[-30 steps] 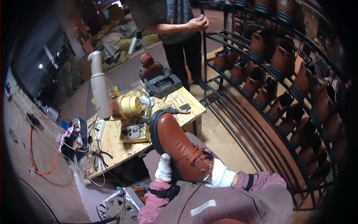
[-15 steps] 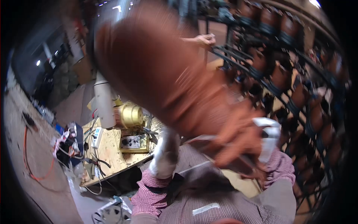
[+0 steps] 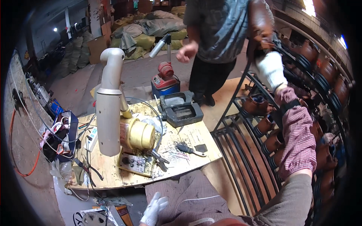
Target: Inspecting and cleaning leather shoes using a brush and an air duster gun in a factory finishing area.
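At the upper right, my right arm reaches out over the rack, and my white-gloved right hand (image 3: 270, 69) is closed on a brown leather boot (image 3: 260, 20). The upper edge of the view cuts off part of the boot, and its near end meets the glove. My left hand (image 3: 154, 209), also in a white glove, is low in front of my striped apron (image 3: 181, 192). It holds nothing, and its fingers are stretched out. The workbench edge lies just beyond it.
A hot-air tool (image 3: 109, 101), a control box (image 3: 135, 164), pliers (image 3: 160, 160), a brush (image 3: 188, 149) and a black frame (image 3: 183, 113) occupy the workbench (image 3: 177, 175). Brown boots fill the metal rack (image 3: 235, 158) on the right. A co-worker (image 3: 218, 37) stands beyond the bench.
My right hand has carried the boot from close before me out to the upper right, beside the rack. My left hand has dropped low by my apron. The co-worker's body now shows.
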`<state>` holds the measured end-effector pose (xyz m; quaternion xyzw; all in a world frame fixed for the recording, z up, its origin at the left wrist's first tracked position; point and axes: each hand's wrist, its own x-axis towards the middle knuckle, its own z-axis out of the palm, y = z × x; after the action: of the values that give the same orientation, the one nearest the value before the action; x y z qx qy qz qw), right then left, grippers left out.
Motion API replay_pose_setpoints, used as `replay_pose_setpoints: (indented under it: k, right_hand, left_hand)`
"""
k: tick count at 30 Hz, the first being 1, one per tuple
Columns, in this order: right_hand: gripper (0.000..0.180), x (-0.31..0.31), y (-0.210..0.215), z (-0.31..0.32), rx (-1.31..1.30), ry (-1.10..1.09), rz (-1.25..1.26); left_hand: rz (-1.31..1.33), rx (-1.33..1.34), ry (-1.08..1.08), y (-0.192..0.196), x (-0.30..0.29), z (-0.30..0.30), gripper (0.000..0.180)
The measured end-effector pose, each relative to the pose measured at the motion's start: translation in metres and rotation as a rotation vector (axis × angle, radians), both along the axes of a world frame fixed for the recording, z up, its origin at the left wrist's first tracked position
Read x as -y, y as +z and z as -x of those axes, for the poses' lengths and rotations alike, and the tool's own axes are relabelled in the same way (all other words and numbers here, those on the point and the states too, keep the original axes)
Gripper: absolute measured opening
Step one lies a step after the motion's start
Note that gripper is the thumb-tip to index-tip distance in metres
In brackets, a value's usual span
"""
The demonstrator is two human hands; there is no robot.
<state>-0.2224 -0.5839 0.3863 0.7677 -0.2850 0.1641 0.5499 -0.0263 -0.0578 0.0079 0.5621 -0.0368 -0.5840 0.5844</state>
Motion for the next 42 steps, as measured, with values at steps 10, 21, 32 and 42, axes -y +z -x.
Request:
replay_pose_setpoints:
  k: [10, 21, 32, 42]
  right_hand:
    - [0.047, -0.106, -0.145, 0.02, 0.13, -0.409, -1.434]
    - [0.026, -0.31, 0.027, 0.148, 0.207, 0.31, 0.03]
    - [0.025, -0.305, 0.168, 0.262, -0.014, -0.539, 0.544]
    - [0.052, -0.159, 0.183, 0.332, 0.313, -0.608, 0.362]
  left_hand:
    - [0.258, 0.044, 0.221, -0.01, -0.019, -0.01, 0.079]
    - [0.54, 0.074, -0.036, 0.059, 0.041, 0.051, 0.092]
    - [0.611, -0.043, -0.028, 0.065, 0.03, 0.061, 0.088]
    - [0.437, 0.059, -0.017, 0.057, 0.021, 0.051, 0.078]
